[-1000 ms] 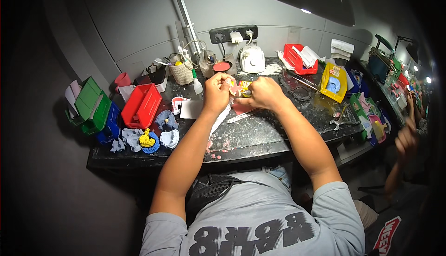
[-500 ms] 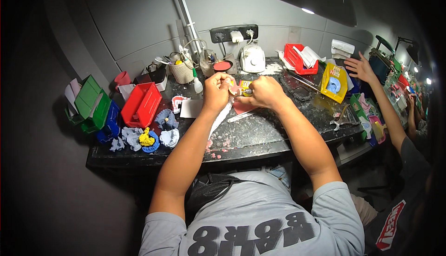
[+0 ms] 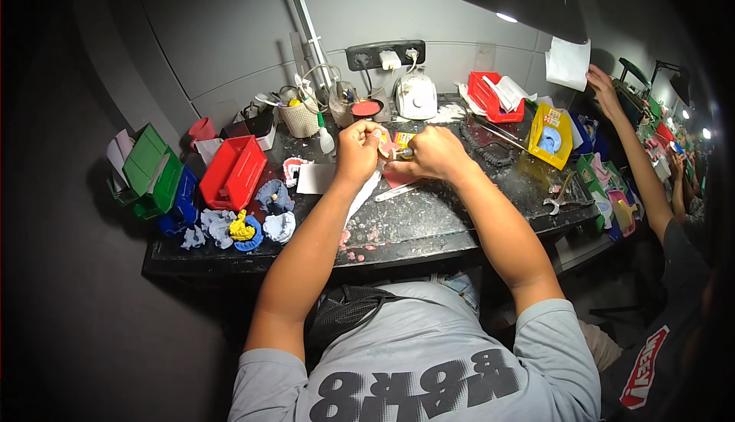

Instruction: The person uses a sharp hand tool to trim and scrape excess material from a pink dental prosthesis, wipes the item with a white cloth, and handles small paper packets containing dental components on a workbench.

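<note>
Ctr frame: L hand [image 3: 358, 151] has pinch grip on pink plate [image 3: 387, 147], R hand [image 3: 439, 153] closed round tool [image 3: 407, 153]; prob. risk: tool slips, nicks L hand, being so close.

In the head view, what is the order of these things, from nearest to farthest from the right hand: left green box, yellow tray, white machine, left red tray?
From the right hand:
1. White machine, beyond the hand.
2. Yellow tray, right side.
3. Left red tray, across to the left.
4. Left green box, farther left.
</note>
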`<state>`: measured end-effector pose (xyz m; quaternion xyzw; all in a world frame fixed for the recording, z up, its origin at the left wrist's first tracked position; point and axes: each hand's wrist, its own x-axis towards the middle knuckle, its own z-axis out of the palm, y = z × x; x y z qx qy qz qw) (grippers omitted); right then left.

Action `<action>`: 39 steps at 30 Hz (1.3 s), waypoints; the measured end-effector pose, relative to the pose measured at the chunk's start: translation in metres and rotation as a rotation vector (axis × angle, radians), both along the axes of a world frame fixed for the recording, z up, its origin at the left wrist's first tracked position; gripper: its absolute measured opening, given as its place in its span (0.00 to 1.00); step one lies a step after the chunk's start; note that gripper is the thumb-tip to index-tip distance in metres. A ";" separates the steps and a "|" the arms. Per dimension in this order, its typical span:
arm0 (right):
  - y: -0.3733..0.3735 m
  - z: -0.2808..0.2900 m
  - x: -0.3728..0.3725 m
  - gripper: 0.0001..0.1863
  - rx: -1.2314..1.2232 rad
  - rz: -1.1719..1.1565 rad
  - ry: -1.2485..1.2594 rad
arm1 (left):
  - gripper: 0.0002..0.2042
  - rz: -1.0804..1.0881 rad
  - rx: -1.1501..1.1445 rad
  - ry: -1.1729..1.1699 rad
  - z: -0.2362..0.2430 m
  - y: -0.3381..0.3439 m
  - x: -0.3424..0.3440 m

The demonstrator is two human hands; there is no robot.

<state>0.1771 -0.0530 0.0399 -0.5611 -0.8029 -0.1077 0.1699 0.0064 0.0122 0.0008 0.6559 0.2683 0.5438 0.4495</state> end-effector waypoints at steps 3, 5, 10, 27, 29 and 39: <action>0.000 0.001 0.001 0.36 -0.015 -0.003 -0.006 | 0.06 0.015 0.006 0.001 0.001 -0.001 0.000; -0.002 0.008 0.000 0.36 -0.052 -0.018 0.025 | 0.06 0.020 -0.012 -0.021 0.001 -0.001 0.000; 0.001 0.002 0.002 0.36 -0.023 -0.007 -0.014 | 0.07 0.013 -0.080 -0.070 0.004 -0.004 0.001; -0.002 0.003 0.000 0.36 -0.032 0.005 -0.009 | 0.06 -0.005 -0.185 -0.100 0.010 -0.009 -0.001; 0.000 0.004 0.002 0.36 -0.002 0.003 0.032 | 0.06 -0.010 -0.183 -0.102 0.009 -0.008 -0.002; 0.002 -0.002 0.004 0.36 -0.005 -0.001 0.001 | 0.06 -0.013 -0.205 -0.115 0.014 -0.013 -0.001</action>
